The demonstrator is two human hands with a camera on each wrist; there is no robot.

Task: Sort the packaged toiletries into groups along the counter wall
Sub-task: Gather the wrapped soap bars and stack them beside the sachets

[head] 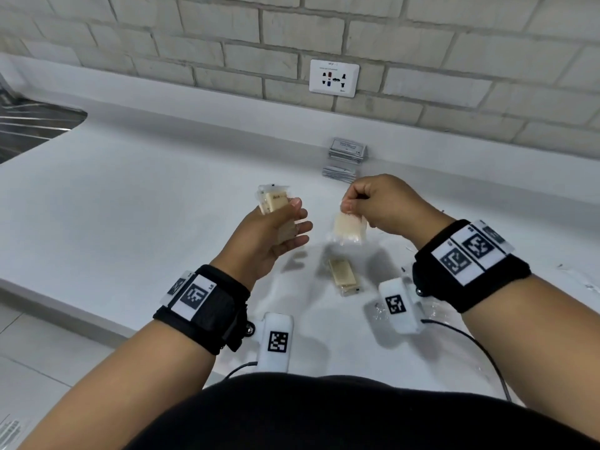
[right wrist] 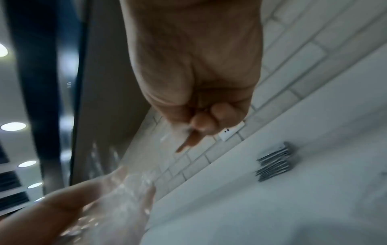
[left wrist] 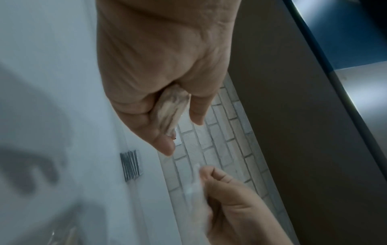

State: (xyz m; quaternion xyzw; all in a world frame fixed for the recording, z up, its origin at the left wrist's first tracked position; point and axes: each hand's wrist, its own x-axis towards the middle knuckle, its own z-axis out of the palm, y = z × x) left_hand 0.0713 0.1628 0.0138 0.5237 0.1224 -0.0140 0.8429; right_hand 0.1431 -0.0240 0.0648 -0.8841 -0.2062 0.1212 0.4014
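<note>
My left hand (head: 279, 228) is raised over the white counter (head: 130, 196) and grips a bundle of cream packets (head: 274, 204) in clear wrap between thumb and fingers. The bundle shows edge-on (left wrist: 171, 109) in the left wrist view. My right hand (head: 354, 203) pinches the top edge of one more cream packet (head: 350, 232), which hangs below it, just right of the bundle. Another such packet (head: 344, 276) lies on the counter under both hands. Grey sachets (head: 346, 157) lie stacked near the wall, also seen as sachets (right wrist: 274, 162) in the right wrist view.
A steel sink (head: 32, 125) is cut into the counter at far left. A white wall socket (head: 334, 78) sits in the brick wall above the sachets. Clear wrap bits (head: 587, 284) lie at the right edge. A cable (head: 470, 345) trails near the front edge.
</note>
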